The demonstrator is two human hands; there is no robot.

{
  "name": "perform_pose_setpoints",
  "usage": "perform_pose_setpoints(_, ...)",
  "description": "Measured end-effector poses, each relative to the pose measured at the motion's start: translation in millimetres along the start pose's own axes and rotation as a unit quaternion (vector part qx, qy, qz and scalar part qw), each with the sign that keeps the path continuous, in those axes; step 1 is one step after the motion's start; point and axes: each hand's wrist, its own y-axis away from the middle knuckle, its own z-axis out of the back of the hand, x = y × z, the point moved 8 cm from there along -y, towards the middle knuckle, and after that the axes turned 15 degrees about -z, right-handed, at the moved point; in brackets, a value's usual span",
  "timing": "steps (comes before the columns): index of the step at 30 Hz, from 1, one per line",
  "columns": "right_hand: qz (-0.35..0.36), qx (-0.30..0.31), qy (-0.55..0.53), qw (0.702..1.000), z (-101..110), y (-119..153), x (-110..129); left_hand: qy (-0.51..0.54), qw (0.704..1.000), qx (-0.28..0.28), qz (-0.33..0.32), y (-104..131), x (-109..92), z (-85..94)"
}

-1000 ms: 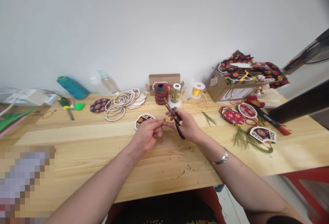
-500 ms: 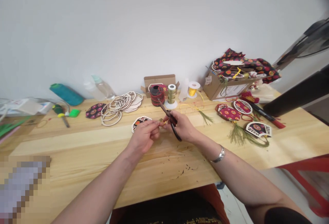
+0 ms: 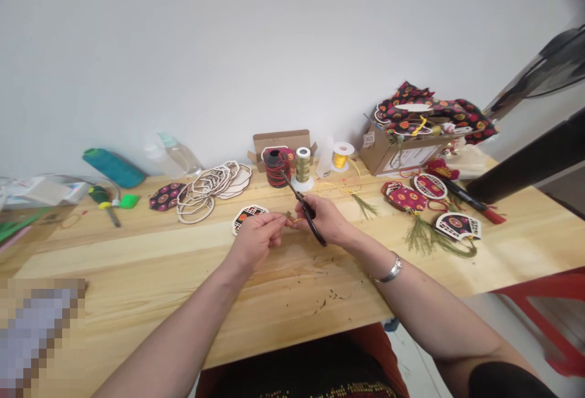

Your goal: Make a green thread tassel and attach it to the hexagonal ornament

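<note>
My left hand [image 3: 259,238] is closed, its thumb and forefinger pinching a small gold-coloured piece [image 3: 289,217]. A short yellow cord runs from that piece to my right hand [image 3: 325,221]. The fingers of my right hand are wrapped round dark-handled scissors [image 3: 311,220], whose blades point up and away towards the spools. A black octagonal ornament with a white lattice frame [image 3: 242,217] lies just behind my left hand, partly covered by it. Yellow cord [image 3: 340,189] trails from its spool [image 3: 340,160] to a green tassel [image 3: 364,206].
Red-black cord [image 3: 276,172] and green thread [image 3: 303,167] spools stand behind the hands. White cut-out frames [image 3: 212,183], a teal cone [image 3: 114,167] and a screwdriver [image 3: 105,203] lie left. A cardboard box [image 3: 388,157] and finished ornaments [image 3: 457,226] are right. Dark scraps [image 3: 328,299] lie near the front.
My right hand has tilted the scissors slightly, and the yellow cord between the hands now shows stretched out. The left hand keeps its pinch. The whole view has shifted a little.
</note>
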Motion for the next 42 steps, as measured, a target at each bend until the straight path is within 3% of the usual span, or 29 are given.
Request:
perform_pose_setpoints(9,-0.014,0.011,-0.007,1.0,-3.3,0.1,-1.7,-0.097,0.994,0.01,-0.051,-2.1,4.2,10.8)
perform_pose_setpoints(15,-0.022,0.034,-0.028,0.999,-1.8,3.0,3.2,-0.06,0.998,-0.006,-0.037,0.2,-2.2,5.4)
perform_pose_setpoints(22,-0.007,0.015,0.002,1.0,3.4,4.1,8.0,-0.003,1.0,-0.017,-0.003,1.6,-3.3,0.0)
perform_pose_setpoints(32,-0.021,0.103,-0.123,0.987,-2.7,4.5,5.0,0.039,0.999,-0.012,0.014,1.6,-0.1,-0.1)
perform_pose_setpoints(42,-0.03,0.084,-0.187,0.978,-0.9,4.1,3.8,0.038,0.999,-0.003,0.016,2.1,2.6,-1.8)
